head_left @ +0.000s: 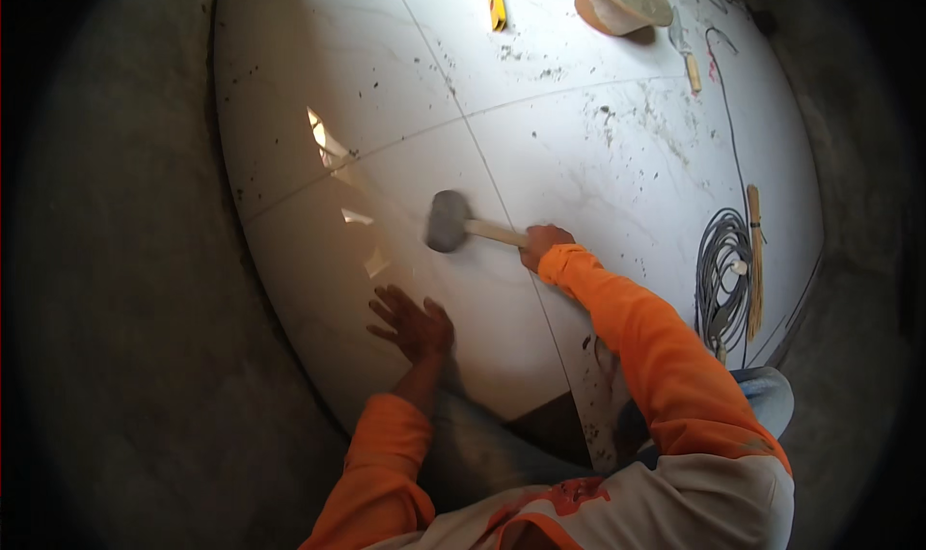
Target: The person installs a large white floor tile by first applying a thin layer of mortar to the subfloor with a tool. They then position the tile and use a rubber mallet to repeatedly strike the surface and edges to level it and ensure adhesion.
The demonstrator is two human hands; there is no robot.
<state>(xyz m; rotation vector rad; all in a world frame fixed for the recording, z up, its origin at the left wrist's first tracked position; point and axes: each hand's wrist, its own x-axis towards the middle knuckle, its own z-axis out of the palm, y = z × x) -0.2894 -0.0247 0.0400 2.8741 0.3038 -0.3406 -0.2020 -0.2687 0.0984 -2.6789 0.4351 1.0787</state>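
Note:
My right hand (546, 247) is wrapped round the pale wooden handle of a rubber mallet (448, 222). The mallet's dark grey head is over a large white floor tile (502, 314); whether it touches the surface I cannot tell. To the left and nearer to me, my left hand (415, 323) has its fingers spread over the same tile and holds nothing. Thin dark joint lines part this tile from its neighbours. Both of my forearms are in orange sleeves.
A bowl-like tub (622, 5) with grey mix stands far right, near a wooden-handled tool (693, 71). A yellow level (495, 0) lies at the far edge. On the right are a coiled grey cable (719, 275) and a straw brush (754, 270). Bits of debris dot the tiles.

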